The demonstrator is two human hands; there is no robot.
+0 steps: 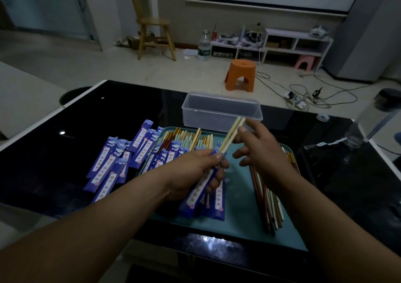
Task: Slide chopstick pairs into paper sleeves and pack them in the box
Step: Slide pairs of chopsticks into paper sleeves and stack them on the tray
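Observation:
My left hand point(195, 172) grips a blue paper sleeve point(195, 196) above the teal tray point(238, 222). A pale yellow chopstick pair point(232, 135) sticks out of the sleeve's top. My right hand point(260, 150) pinches the upper part of that pair with thumb and fingers. The clear plastic box point(221, 111) stands open behind the tray, and I see nothing inside it. Loose chopsticks point(269, 202) in several colours lie on the tray's right side. More chopsticks point(186, 137) lie at its back.
Blue sleeves point(112, 165) are spread on the black glass table point(65, 152) left of the tray, and more overlap the tray's left edge. On the floor beyond the table are an orange stool point(240, 74), a wooden chair and cables.

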